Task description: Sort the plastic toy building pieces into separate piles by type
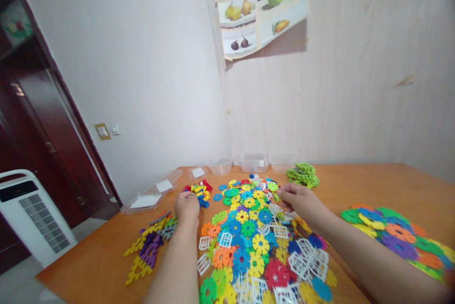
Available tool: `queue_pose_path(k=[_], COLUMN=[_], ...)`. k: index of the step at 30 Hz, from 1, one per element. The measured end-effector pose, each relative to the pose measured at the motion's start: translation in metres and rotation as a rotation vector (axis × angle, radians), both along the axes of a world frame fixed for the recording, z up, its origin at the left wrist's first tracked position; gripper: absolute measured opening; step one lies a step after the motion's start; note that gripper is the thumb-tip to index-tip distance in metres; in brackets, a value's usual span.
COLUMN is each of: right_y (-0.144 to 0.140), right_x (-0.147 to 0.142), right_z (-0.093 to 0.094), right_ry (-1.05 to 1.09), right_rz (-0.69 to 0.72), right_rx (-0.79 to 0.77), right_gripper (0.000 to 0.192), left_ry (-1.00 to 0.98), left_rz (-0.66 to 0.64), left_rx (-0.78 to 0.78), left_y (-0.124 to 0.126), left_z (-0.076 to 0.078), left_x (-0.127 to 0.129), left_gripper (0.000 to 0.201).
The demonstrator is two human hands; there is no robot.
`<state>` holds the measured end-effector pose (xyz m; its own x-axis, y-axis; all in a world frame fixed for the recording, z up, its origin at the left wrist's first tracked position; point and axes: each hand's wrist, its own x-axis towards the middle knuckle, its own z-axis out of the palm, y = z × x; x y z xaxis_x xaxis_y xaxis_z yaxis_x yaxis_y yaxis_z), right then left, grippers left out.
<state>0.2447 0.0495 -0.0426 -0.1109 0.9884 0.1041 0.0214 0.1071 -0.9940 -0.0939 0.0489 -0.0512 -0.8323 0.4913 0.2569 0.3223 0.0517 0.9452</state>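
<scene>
Left hand rests curled on the table, knuckles up; whether it clasps anything cannot be told. Right hand pinches a small green piece between fingertips. Both sit at the pile of plastic discs, at 11 and 1 o'clock. Green stack lies beyond, at 1 o'clock.

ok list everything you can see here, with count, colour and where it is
snowflake discs: many, mixed colours, table centre
white window pieces: several, among discs
green disc stack: one, far side
disc pile: one, mixed colours, right
long pieces: several, yellow and purple, left
small pieces: cluster, mixed colours, beyond left hand
clear containers: several, far edge
table: one, wooden
fruit poster: one, wall
white appliance: one, floor left
left hand: on table, fisted
right hand: fingers on discs
</scene>
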Motion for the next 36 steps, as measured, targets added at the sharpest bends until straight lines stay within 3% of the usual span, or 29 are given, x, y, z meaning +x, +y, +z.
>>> queue_pose_path(k=[3,5,10,12,14,19,22,25,30,33,36], right_y=[-0.006,-0.009,-0.02,-0.026,-0.031,-0.039,-0.038,-0.035,-0.026,-0.021,-0.017], right_x=[-0.004,-0.008,-0.018,-0.022,-0.025,-0.033,-0.034,-0.031,-0.022,-0.018,-0.015], right_z=[0.004,0.008,0.016,0.02,0.022,0.023,0.021,0.018,0.013,0.009,0.006], right_ry=[0.169,0.299,0.481,0.468,0.433,0.352,0.297,0.238,0.168,0.189,0.206], right_rz=[0.035,0.076,0.145,0.181,0.229,0.264,0.243,0.218,0.114,0.064,0.044], right_rx=[-0.118,-0.194,-0.288,-0.276,-0.252,-0.189,-0.169,-0.148,-0.148,-0.143,-0.141], right_gripper=[0.02,0.017,0.015,0.016,0.016,0.022,0.026,0.025,0.02,0.017,0.018], left_ry=[0.062,0.113,0.175,0.158,0.146,0.06,0.049,0.065,0.129,0.114,0.095], left_rz=[-0.098,-0.229,-0.784,-1.007,-1.146,-1.307,-1.218,-0.99,-0.508,-0.223,-0.081], left_rx=[0.041,0.064,0.022,-0.004,-0.01,-0.021,-0.013,0.016,0.137,0.132,0.106], left_y=[-0.003,-0.008,-0.035,-0.044,-0.05,-0.05,-0.046,-0.036,-0.012,-0.004,-0.003], left_z=[0.013,0.025,0.047,0.048,0.044,0.033,0.031,0.032,0.032,0.027,0.017], left_x=[0.018,0.037,0.095,0.114,0.127,0.141,0.139,0.124,0.064,0.027,0.006], left_gripper=[0.019,0.02,0.025,0.027,0.026,0.023,0.021,0.02,0.019,0.02,0.017])
